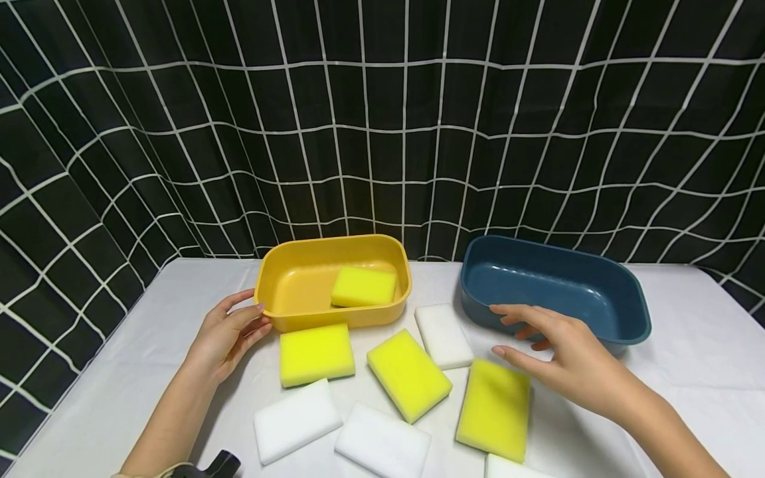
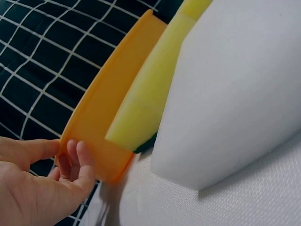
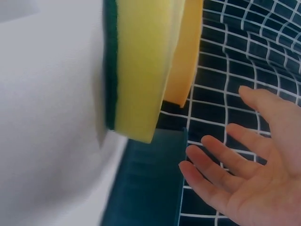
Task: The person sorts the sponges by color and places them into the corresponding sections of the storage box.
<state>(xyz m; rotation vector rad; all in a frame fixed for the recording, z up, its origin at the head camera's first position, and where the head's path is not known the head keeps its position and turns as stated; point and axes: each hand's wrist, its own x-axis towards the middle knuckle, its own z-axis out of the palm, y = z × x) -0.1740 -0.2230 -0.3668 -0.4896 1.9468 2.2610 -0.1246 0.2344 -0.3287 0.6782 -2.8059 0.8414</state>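
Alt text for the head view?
A person's left grip touches a yellow bin holding one yellow sponge; the open right grip hovers near a blue bin. Three yellow sponges and four white blocks lie on white cloth.

A white-covered counter (image 1: 699, 385) fills the lower half of the frame, carrying a yellow bin (image 1: 364, 317) left of centre and a blue bin (image 1: 538, 282) at right. Three yellow sponges (image 1: 409, 375) lie in front, among four white blocks (image 1: 444, 335): one just right of centre, two at lower centre, one cut off by the bottom edge.
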